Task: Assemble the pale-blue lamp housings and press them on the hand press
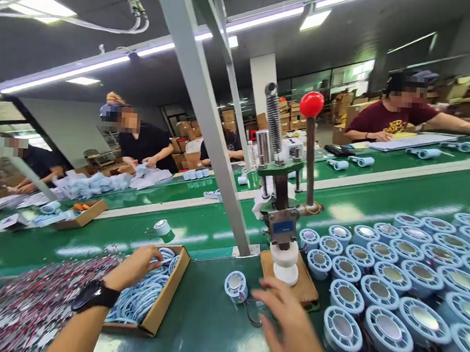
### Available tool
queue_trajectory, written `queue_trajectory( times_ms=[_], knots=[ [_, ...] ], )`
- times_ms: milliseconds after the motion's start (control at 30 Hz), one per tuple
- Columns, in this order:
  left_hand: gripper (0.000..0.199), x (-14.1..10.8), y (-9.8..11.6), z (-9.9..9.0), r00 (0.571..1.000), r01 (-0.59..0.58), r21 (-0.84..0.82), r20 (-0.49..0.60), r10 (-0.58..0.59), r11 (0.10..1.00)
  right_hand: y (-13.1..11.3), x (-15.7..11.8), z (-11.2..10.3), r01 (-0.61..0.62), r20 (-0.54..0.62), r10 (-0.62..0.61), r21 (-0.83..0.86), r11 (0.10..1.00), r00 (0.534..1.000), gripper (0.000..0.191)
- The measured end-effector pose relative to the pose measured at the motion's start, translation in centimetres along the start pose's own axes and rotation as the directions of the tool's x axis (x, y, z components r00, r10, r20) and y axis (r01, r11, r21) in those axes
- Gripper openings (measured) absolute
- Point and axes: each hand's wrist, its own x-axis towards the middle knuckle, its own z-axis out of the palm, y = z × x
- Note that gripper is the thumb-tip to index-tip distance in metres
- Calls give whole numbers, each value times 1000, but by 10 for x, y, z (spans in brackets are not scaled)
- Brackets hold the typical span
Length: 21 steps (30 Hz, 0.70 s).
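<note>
My left hand (142,266), with a dark watch on its wrist, reaches over the far side of a cardboard box (165,300) of light-blue rings (140,298). Its fingers are bent, with a gap at the thumb, close to the rings. My right hand (284,324) has its fingers spread, beside a light-blue round housing (235,284) with a silvery centre and thin red and dark wires (251,314). Those wires run close to the fingertips; whether they touch is unclear. Just beyond that hand stands a hand press (282,222) with a red-knobbed lever and white round tooling over a brown board (309,291).
Rows of similar housings (381,274) fill the right of the green bench. A heap of small parts with red wires (37,301) lies left of the box. A slanted grey post (206,120) rises behind. Co-workers (146,148) sit across the belt (199,222).
</note>
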Motion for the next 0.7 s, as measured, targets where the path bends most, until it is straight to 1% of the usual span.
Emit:
queue_trajectory(
  times_ms=[67,100,133,167,200,233,333,367,400,433,467,533,600,667,700],
  knots=[
    [27,1,10,-5,999,-42,8,19,41,999,-14,23,31,-71,135,72,-17,997,988,52],
    [29,-2,19,-2,998,-57,13,23,57,998,-17,34,45,-107,192,109,-22,994,975,52],
    [29,-8,30,5,997,-71,15,26,71,997,-19,41,54,-132,232,133,-21,991,964,50],
    [28,-16,43,16,996,-82,6,28,82,997,-19,43,61,-137,256,135,-10,991,957,48],
    [26,-27,57,32,995,-91,-12,29,91,996,-18,40,63,-137,267,132,1,991,955,47],
    [22,-40,73,52,994,-101,-56,32,103,993,-16,33,62,-140,281,132,7,990,951,48],
    [17,-78,123,121,989,-137,-258,11,145,956,-5,-8,48,-126,326,116,10,992,938,52],
    [16,-88,138,140,992,-127,-294,-16,128,947,1,-24,42,-113,338,104,9,994,935,53],
    [15,-96,152,156,994,-106,-323,-60,92,940,7,-40,37,-103,340,94,7,995,936,54],
    [13,-102,162,167,994,-86,-349,-93,57,933,12,-54,33,-97,329,90,4,995,940,54],
    [11,-105,170,173,992,-67,-372,-121,23,926,18,-65,30,-95,305,90,3,995,948,53],
    [18,-109,179,175,992,-50,-409,-126,-2,911,27,-81,26,-91,232,87,9,996,969,50],
    [39,-110,182,169,996,-58,-418,-92,22,906,32,-86,23,-55,180,48,33,998,982,47],
    [64,-111,182,162,997,-78,-413,-59,58,907,33,-86,22,-6,159,-3,54,999,987,48],
    [70,-111,182,159,997,-76,-413,-52,60,908,33,-85,22,9,154,-17,54,998,988,50]
  ],
)
